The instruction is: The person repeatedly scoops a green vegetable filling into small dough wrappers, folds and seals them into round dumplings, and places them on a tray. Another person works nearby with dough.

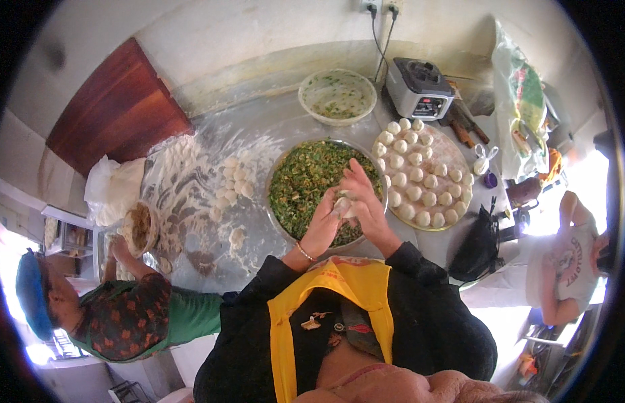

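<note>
Above a large metal bowl (275,221) of chopped green filling (312,176), both hands meet around a small white dough bun (345,206). My left hand (320,224), with a beaded bracelet at its wrist, cups the bun from the left. My right hand (370,209) holds it from the right, fingers pointing away from me. Fingers cover part of the bun, so its top is only partly seen. Right of the bowl, a round floured board (443,146) carries rows of shaped buns (416,174). Flattened dough pieces (235,176) lie grouped to the left.
A light bowl (337,95) with filling remnants stands behind. A grey appliance (421,88) sits by the wall, its cords reaching sockets. A black plastic bag (476,247) lies at right. At left, a co-worker (126,312) reaches over the floured metal table (207,131); another person (569,262) stands right.
</note>
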The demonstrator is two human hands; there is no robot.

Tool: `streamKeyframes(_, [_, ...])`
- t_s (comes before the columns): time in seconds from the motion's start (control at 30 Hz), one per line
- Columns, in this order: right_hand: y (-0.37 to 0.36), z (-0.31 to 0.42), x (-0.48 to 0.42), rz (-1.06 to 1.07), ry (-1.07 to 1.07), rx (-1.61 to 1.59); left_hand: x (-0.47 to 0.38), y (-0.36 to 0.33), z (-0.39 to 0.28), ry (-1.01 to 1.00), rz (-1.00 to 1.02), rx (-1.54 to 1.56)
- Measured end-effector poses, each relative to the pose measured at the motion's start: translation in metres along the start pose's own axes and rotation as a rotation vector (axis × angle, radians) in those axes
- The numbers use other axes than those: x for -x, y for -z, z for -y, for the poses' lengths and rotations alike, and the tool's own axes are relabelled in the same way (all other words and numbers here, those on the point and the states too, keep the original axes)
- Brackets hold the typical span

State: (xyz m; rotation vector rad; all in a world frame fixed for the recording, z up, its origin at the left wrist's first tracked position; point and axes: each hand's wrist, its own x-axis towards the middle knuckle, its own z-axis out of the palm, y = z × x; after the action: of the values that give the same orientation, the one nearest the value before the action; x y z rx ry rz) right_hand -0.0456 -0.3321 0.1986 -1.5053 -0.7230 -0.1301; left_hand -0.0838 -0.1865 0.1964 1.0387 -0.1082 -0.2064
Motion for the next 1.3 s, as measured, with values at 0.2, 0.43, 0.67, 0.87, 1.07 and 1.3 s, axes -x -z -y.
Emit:
streamKeyframes(0.2, [0.0, -0.001, 0.007, 0.015, -0.013, 0.191, 0.002, -0.002, -0.007, 0.026, -0.017, 0.028])
streamKeyframes(0.43, [-0.004, -0.007, 0.008, 0.021, -0.12, 0.039, 0.001, 0.001, 0.002, 0.106, 0.012, 0.143])
streamKeyframes(0.67, [-0.002, 0.0, 0.008, 0.059, -0.341, -0.11, 0.002, -0.003, 0.008, 0.142, -0.07, 0.216])
streamKeyframes(0.87, [0.001, -0.005, 0.007, 0.104, -0.158, 0.087, 0.004, 0.005, 0.009, 0.15, 0.031, 0.213])
streamKeyframes(1.07, [-0.007, -0.01, -0.003, -0.308, -0.315, -0.389, 0.002, 0.019, 0.013, 0.124, -0.079, 0.199])
streamKeyframes(1.3, [0.011, -0.025, 0.012, 0.048, -0.217, 0.282, 0.004, 0.024, 0.008, 0.084, -0.103, 0.318])
